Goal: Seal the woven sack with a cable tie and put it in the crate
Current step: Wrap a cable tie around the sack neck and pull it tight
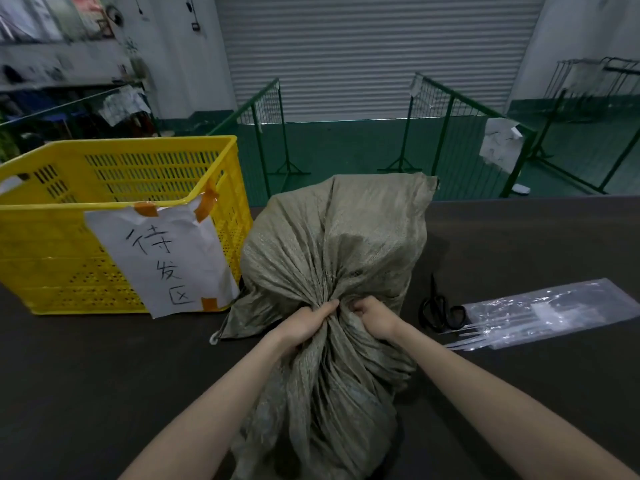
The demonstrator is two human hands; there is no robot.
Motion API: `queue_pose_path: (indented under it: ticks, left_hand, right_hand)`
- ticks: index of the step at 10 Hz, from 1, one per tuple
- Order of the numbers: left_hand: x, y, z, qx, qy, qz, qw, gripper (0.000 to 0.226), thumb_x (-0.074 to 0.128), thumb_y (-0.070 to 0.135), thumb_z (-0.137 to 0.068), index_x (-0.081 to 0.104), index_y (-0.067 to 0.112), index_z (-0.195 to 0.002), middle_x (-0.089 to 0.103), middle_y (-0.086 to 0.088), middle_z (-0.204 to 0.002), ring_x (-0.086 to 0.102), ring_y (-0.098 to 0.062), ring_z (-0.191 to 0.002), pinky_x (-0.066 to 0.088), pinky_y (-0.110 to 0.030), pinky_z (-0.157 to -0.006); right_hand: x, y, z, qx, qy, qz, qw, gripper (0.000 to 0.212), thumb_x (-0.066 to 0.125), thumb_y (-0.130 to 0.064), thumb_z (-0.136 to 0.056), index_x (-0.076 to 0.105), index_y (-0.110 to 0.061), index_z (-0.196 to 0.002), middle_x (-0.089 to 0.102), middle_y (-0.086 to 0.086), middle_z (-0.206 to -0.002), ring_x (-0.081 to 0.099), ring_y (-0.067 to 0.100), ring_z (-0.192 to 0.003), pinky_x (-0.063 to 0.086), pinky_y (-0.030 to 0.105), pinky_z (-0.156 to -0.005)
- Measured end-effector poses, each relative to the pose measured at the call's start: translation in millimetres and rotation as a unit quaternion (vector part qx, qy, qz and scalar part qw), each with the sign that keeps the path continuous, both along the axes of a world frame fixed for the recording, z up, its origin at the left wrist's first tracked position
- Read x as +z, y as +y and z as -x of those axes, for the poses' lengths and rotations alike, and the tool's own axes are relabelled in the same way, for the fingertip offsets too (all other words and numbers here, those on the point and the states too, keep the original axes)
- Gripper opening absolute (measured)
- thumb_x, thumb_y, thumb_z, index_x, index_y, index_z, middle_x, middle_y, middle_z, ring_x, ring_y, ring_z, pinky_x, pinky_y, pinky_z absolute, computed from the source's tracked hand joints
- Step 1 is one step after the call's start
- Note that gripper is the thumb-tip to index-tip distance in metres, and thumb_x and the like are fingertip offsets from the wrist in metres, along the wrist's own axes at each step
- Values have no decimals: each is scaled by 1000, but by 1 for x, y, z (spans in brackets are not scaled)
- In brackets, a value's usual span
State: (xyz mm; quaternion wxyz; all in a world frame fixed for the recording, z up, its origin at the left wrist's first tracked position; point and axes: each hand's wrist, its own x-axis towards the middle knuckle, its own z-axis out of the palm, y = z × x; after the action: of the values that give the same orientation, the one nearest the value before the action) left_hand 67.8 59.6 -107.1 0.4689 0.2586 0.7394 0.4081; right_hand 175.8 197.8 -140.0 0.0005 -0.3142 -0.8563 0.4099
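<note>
A grey-green woven sack (332, 244) lies on the dark table, its full body pointing away from me and its loose mouth spread toward me. My left hand (308, 323) and my right hand (375, 315) both grip the bunched neck of the sack from either side, pinching the fabric together. A yellow slotted crate (114, 174) stands at the left of the sack, with a white paper label taped to its front. White cable ties (467, 339) stick out of a clear plastic bag (540, 310) at the right. No tie is on the sack.
Black scissors (440, 311) lie on the dark table (104, 375) between the sack and the plastic bag. Beyond the table's far edge are green metal racks (446, 133), a green floor and a closed roller shutter (374, 53).
</note>
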Motion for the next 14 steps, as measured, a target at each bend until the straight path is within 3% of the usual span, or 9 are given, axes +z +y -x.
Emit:
queue_pose_path:
  ticks: [3, 4, 5, 8, 9, 10, 12, 13, 14]
  left_hand:
    - [31, -34, 27, 5, -3, 5, 1000, 61, 18, 57, -96, 29, 24, -146, 36, 10, -143, 33, -20, -137, 29, -34, -108]
    - [25, -44, 51, -7, 85, 61, 994, 37, 35, 45, -99, 60, 17, -102, 59, -3, -101, 58, -18, -90, 42, -26, -72]
    - [25, -52, 64, 5, 132, 50, 990, 26, 49, 12, -97, 60, 11, -74, 50, -6, -64, 45, -8, -44, 34, -20, -47]
    - [10, -69, 87, 277, -23, -2, 961, 24, 49, 4, -96, 53, -2, -73, 54, -17, -69, 47, -7, -24, 27, -11, -26]
    - [3, -69, 87, 340, -102, -44, 934, 25, 42, 2, -98, 51, -15, -114, 60, -29, -115, 72, -27, -90, 50, -16, -66]
    - [-4, -64, 81, 366, -111, -63, 922, 37, 50, -4, -93, 46, -12, -128, 56, -29, -129, 56, -37, -119, 48, -32, -88]
    - [-15, -59, 66, 397, -191, -120, 889, 39, 47, -6, -93, 44, -11, -132, 53, -26, -133, 54, -33, -122, 47, -25, -93]
    - [-24, -62, 60, 400, -214, -124, 883, 38, 44, -6, -95, 44, -8, -133, 62, -21, -119, 58, -13, -77, 48, -7, -51]
    - [-34, -66, 58, 421, -206, -131, 873, 37, 45, 0, -96, 48, 2, -133, 66, -4, -103, 48, -3, -65, 39, -7, -43]
  right_hand:
    - [28, 19, -14, 67, -59, -91, 992, 19, 55, -14, -86, 63, -5, -72, 65, 10, -77, 55, 16, -75, 43, 32, -71]
    - [35, 28, -19, 54, -77, -109, 990, 29, 56, -14, -86, 51, -17, -57, 54, 3, -63, 48, 15, -62, 38, 29, -60]
    - [39, 34, -22, 44, -108, -118, 986, 36, 62, -28, -87, 49, -20, -54, 56, 3, -63, 51, 16, -63, 43, 30, -63]
    - [49, 38, -31, -25, -161, -111, 980, 46, 70, -44, -79, 50, -13, -52, 57, 5, -64, 56, 20, -67, 42, 30, -63]
    - [41, 28, -32, -41, -179, -102, 978, 40, 65, -43, -83, 59, -9, -62, 66, 12, -80, 63, 27, -81, 43, 31, -68]
    - [28, 13, -25, -50, -183, -74, 979, 37, 52, -28, -92, 69, 4, -94, 67, 20, -109, 62, 31, -104, 45, 30, -80]
    - [20, -2, -18, -56, -121, 11, 991, 32, 50, -23, -94, 66, 0, -79, 67, 15, -94, 58, 22, -86, 37, 27, -71]
    - [28, -6, -17, -41, -104, 53, 992, 30, 52, -22, -94, 70, 2, -94, 65, 7, -91, 58, 20, -86, 40, 25, -74]
    - [31, -4, -16, -22, -91, 79, 992, 24, 50, -15, -93, 71, -4, -97, 69, 7, -99, 63, 25, -99, 46, 31, -87]
